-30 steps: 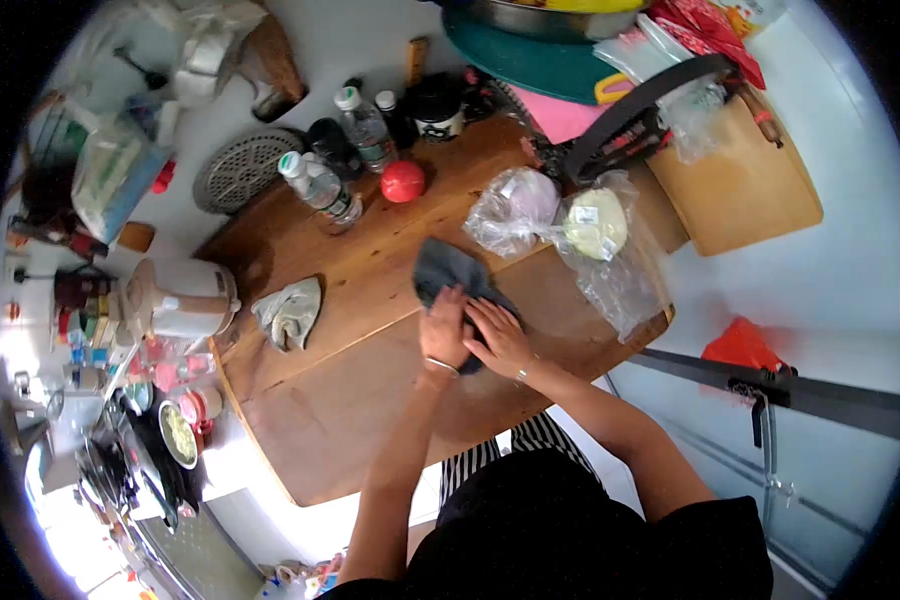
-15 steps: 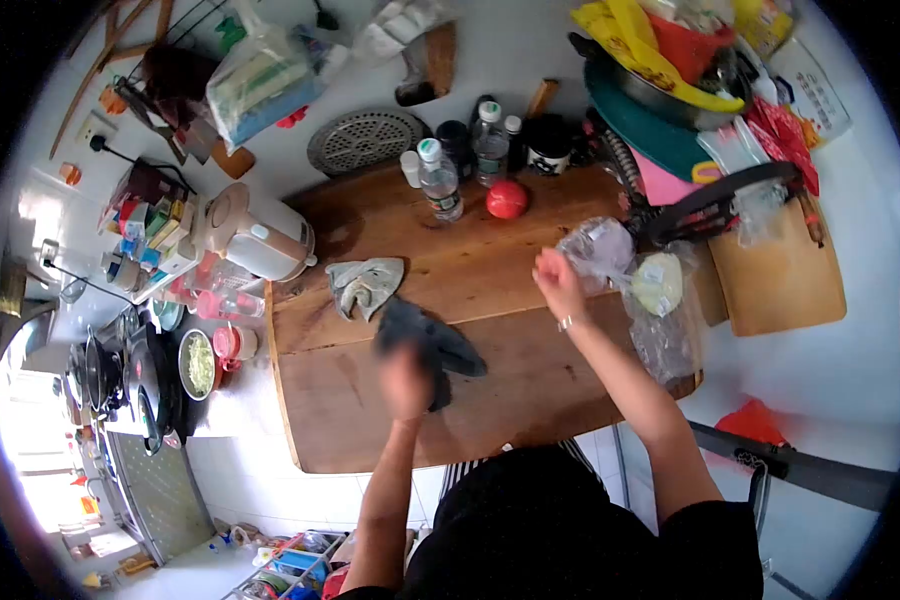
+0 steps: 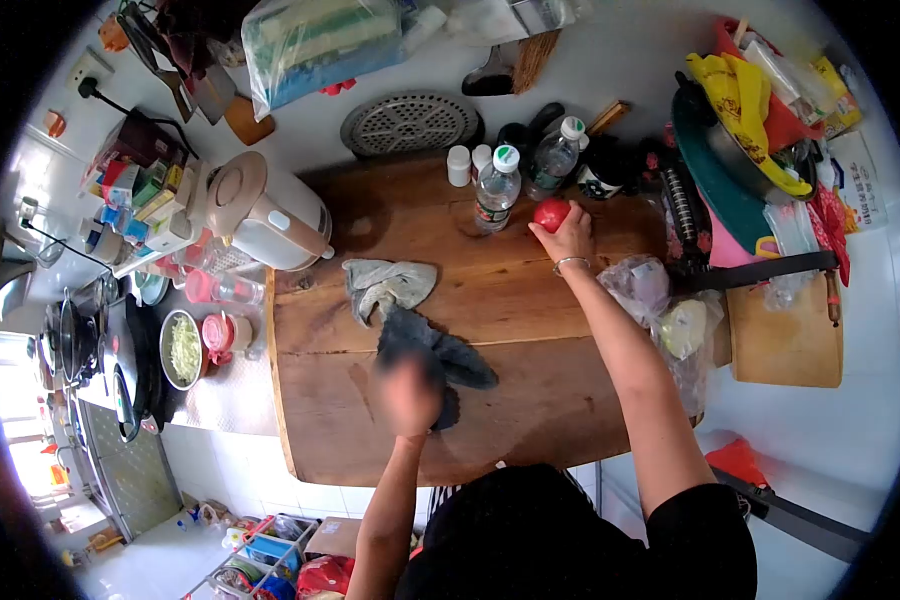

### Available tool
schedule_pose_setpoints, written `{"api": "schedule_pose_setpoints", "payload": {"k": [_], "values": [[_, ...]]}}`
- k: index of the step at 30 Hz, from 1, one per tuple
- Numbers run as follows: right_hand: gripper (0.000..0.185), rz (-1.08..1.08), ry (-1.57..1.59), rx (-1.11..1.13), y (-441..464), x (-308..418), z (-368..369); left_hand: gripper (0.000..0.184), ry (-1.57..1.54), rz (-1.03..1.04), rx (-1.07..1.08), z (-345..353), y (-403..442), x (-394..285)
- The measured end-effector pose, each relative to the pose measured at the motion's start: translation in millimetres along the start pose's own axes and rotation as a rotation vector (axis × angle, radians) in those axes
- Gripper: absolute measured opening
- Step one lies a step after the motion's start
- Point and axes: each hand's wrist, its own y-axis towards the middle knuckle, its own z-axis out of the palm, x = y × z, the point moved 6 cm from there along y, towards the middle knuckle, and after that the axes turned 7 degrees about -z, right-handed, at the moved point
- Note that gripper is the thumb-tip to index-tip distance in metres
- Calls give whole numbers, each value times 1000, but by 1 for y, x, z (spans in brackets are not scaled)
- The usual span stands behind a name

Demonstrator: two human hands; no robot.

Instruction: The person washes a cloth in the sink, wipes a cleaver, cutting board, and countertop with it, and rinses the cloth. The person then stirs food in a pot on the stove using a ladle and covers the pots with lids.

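Note:
My right hand (image 3: pixel 568 238) reaches to the back of the wooden table (image 3: pixel 550 400), its fingers and thumb closed around a red, round tomato (image 3: pixel 551 213). Right beside the tomato stands a clear plastic bottle (image 3: pixel 496 190) with a green-and-white cap. On the left half of the table my left hand (image 3: pixel 410 395) is on a dark grey cloth (image 3: pixel 460 360); a blur covers its fingers, so their pose is hidden. Touching the dark cloth's far end is a crumpled light grey cloth (image 3: pixel 390 285).
Another bottle (image 3: pixel 555 160), white jars (image 3: pixel 458 166) and a dark jar (image 3: pixel 600 172) line the back edge. An electric kettle (image 3: pixel 270 215) stands at the left. Plastic bags (image 3: pixel 685 330) lie at the right edge near a cutting board (image 3: pixel 785 335). A bowl of shreds (image 3: pixel 183 348) sits far left.
My right hand has moved forward from above the table's right side and taken hold of the tomato. My left hand stays on the dark cloth. The view has shifted slightly.

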Motion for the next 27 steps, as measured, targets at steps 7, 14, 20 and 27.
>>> {"api": "schedule_pose_setpoints", "payload": {"k": [7, 14, 20, 27], "values": [[85, 37, 26, -3, 5, -5, 3, 33, 3, 0, -74, 3, 0, 4], [81, -156, 187, -96, -5, -8, -6, 42, -18, -53, 7, -2, 3, -3], [80, -529, 277, -169, -16, -1, -27, 41, -25, -129, 47, 9, -5, 11], [81, -353, 230, 32, 3, -24, 0, 40, 80, -149, 58, 8, -5, 5]]}}
